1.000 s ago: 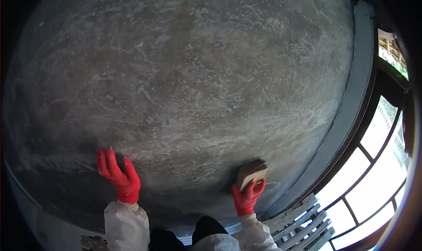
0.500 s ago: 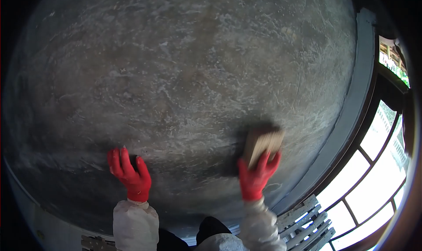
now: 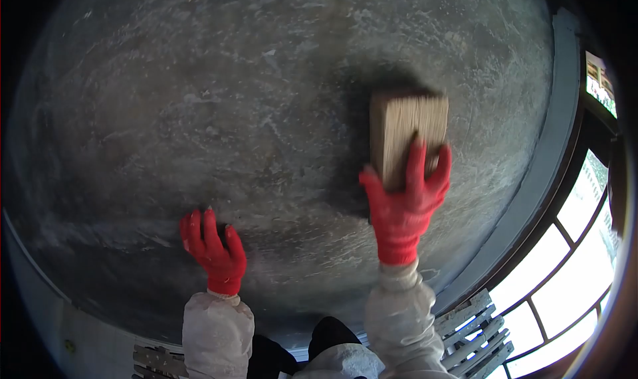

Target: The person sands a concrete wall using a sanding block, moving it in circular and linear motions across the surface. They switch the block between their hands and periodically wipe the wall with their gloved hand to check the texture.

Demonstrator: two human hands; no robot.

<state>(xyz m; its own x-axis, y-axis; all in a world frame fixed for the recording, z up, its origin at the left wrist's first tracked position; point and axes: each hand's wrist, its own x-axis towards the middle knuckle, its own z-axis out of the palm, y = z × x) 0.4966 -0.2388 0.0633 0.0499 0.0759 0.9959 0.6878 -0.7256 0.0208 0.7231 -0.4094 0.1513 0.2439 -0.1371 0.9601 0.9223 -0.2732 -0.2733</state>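
Note:
A broad grey, mottled surface (image 3: 266, 113) with pale streaks fills most of the view. My right hand (image 3: 405, 206), in a red glove, grips a wooden block (image 3: 412, 126) held against this surface, with its fingers spread over the block's face and the thumb at its left edge. The block's far end is slightly blurred. Lower left, my left hand (image 3: 216, 249), also gloved in red, rests its fingertips on the same surface. Its fingers are apart and hold nothing.
A grey frame edge (image 3: 555, 113) curves along the right side. Beyond it are bright window panes (image 3: 531, 266) with dark bars. Weathered wooden slats (image 3: 472, 332) lie at the lower right, and more slats (image 3: 156, 360) at the lower left. My knees show at the bottom.
My right hand and the wooden block have moved up the surface, away from my body. My left hand appears slightly higher and further right, along with a small shift of the whole view.

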